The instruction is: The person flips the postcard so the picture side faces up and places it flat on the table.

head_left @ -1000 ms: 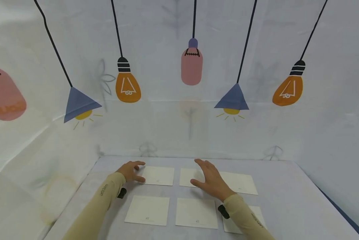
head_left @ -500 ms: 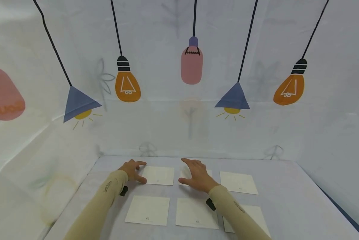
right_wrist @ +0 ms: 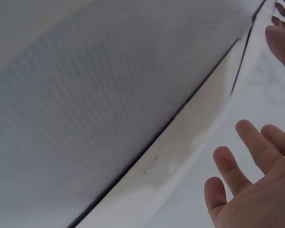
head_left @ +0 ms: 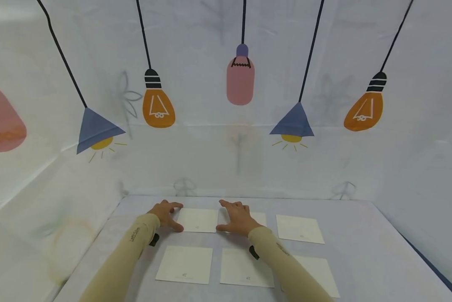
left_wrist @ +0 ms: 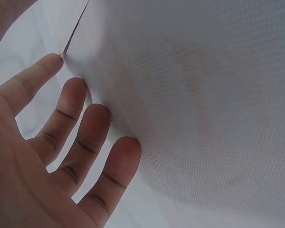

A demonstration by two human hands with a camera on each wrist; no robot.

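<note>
My left hand (head_left: pixel 166 214) is at the left side of the back-left cream card (head_left: pixel 198 220), thumb and fingers spread apart at its edge. In the left wrist view its fingers (left_wrist: pixel 96 127) are nearly straight, and one fingertip meets a card corner. My right hand (head_left: pixel 239 219) spreads at the same card's right side, thumb tip by its front right corner. It partly covers the back-middle card (head_left: pixel 259 218). In the right wrist view the right fingers (right_wrist: pixel 231 166) are apart, with a card edge (right_wrist: pixel 156 161) beside them. Both hands grip nothing visible.
The back-right card (head_left: pixel 300 229) lies flat on the white table (head_left: pixel 369 251). A front row has a left card (head_left: pixel 184 264), a middle card (head_left: pixel 244 270) and a right card (head_left: pixel 320 272) partly under my right sleeve. White sheeting (head_left: pixel 210 163) printed with lamps hangs around.
My right hand has moved left from over the back-middle and back-right cards to the right edge of the back-left card. The left hand stays almost where it was.
</note>
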